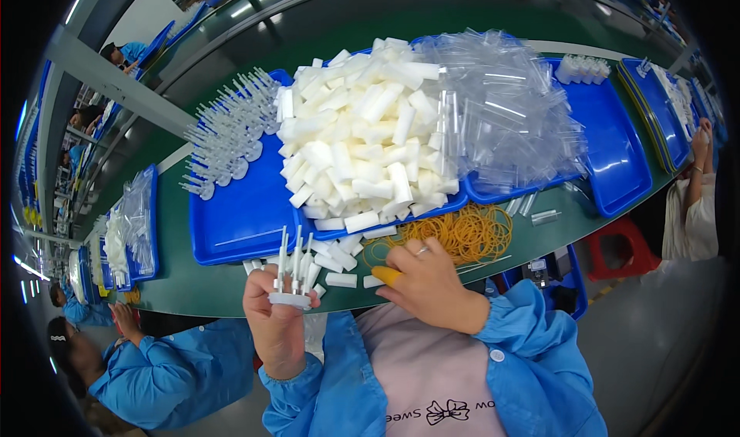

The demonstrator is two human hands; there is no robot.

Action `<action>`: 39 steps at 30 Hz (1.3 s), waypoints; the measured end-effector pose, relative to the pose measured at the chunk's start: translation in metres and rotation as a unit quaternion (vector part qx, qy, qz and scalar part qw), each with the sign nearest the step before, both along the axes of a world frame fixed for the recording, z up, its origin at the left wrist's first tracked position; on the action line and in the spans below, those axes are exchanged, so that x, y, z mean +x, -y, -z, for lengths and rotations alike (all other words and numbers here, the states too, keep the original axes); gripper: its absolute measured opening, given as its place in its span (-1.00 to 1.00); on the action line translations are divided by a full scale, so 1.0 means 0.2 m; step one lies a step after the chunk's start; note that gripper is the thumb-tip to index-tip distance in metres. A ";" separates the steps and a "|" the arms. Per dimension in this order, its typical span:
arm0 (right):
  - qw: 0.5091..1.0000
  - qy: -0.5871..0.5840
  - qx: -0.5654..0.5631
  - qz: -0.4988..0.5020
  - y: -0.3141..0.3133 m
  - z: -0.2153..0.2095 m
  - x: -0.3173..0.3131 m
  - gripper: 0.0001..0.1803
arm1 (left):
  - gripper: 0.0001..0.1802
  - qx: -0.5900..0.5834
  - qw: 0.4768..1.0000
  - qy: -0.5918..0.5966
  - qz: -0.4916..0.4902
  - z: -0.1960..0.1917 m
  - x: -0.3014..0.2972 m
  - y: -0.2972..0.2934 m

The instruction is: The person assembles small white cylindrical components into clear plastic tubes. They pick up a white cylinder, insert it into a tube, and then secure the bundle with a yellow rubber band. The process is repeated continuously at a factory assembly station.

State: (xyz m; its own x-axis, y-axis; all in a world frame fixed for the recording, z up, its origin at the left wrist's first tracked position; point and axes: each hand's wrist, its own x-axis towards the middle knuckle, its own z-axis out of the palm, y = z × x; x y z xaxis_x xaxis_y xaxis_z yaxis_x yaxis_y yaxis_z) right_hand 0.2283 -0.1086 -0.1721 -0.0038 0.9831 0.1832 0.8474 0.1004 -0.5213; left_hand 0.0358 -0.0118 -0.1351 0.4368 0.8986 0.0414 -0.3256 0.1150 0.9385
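Observation:
My left hand (276, 325) grips a round white plastic base (290, 300) with several thin upright rods, holding it near the table's front edge. To its right my right hand (435, 287) is palm down, fingers curled, with a yellow cover on one finger. Its fingertips close over the end of a short white foam piece (373, 281); part of that grip is hidden under the hand. Just beyond the right hand lies a heap of tan rubber bands (462, 233). Loose white foam pieces (339, 280) lie between my two hands.
A large pile of foam pieces (362, 129) fills a blue tray. Clear plastic tubes (509, 113) are heaped right of it. Rodded bases (231, 129) stand along the left blue tray (231, 229). A red stool (620, 248) is at right; co-workers sit on both sides.

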 end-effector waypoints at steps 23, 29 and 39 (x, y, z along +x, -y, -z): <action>0.660 -0.750 -0.015 0.044 0.24 -0.10 0.22 -0.70 | -0.83 0.005 0.979 -0.073 0.191 0.07 0.10 0.19; 0.674 -0.734 -0.050 0.068 0.26 -0.08 0.26 -0.74 | -0.83 0.026 0.973 -0.087 0.213 0.08 0.08 0.18; 0.779 -0.625 -0.048 0.029 0.23 -0.13 0.26 -0.79 | -0.73 0.072 0.956 -0.116 0.261 0.03 0.10 0.16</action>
